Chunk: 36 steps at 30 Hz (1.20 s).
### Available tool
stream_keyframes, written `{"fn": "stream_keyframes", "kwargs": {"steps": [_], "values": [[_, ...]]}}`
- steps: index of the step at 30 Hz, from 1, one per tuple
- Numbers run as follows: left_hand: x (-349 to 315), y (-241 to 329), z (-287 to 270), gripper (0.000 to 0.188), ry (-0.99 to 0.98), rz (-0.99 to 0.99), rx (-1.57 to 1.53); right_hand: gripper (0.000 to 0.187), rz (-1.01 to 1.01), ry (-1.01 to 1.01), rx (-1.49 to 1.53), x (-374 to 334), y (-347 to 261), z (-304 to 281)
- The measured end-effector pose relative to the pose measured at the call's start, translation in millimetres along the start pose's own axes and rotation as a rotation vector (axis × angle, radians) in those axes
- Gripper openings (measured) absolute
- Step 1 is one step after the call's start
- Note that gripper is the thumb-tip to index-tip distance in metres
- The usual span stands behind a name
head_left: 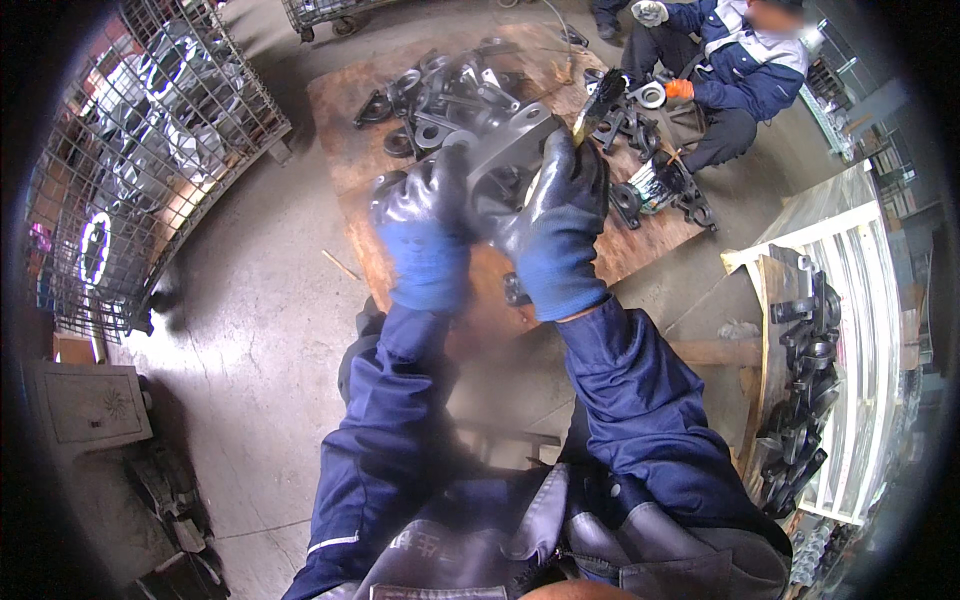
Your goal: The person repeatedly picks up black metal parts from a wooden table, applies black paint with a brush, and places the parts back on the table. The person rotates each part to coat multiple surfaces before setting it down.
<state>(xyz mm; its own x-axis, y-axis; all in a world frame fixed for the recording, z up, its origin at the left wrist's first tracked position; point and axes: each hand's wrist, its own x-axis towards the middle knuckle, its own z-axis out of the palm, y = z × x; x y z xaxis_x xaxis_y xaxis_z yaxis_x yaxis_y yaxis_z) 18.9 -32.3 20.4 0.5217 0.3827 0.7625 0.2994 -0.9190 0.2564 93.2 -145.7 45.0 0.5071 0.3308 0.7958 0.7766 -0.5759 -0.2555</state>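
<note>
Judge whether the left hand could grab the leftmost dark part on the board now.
Probably not without letting go: the left hand appears busy gripping the grey metal part, though the leftmost dark part lies uncovered nearby.

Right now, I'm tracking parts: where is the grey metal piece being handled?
In the head view, the grey metal piece is at upper centre, held between the gloved left hand and right hand, above the brown board.

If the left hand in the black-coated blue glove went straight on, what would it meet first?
Setting aside the grey metal bracket it holds, the left hand would probably meet the pile of dark ringed metal parts on the brown board; the hand's height is unclear, so it might pass above.
</note>
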Motion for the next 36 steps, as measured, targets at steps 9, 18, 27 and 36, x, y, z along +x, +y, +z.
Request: {"fn": "stream_keyframes", "kwargs": {"steps": [9, 18, 27, 36], "values": [[2, -2, -4, 0.033, -0.015, 0.043, 0.106, 0.096, 0.008, -0.115, -0.134, -5, 6, -4], [4, -15, -6, 0.055, 0.12, -0.016, -0.234, 0.081, -0.032, -0.032, 0.254, 8, 0, -37], [1, -12, -12, 0.042, 0.12, -0.264, -0.582, 0.069, -0.066, -0.006, 0.395, 6, 12, -47], [6, -15, -19, 0.047, 0.18, -0.101, -0.351, 0.089, -0.041, -0.027, 0.397, -3, -8, -33]]}}
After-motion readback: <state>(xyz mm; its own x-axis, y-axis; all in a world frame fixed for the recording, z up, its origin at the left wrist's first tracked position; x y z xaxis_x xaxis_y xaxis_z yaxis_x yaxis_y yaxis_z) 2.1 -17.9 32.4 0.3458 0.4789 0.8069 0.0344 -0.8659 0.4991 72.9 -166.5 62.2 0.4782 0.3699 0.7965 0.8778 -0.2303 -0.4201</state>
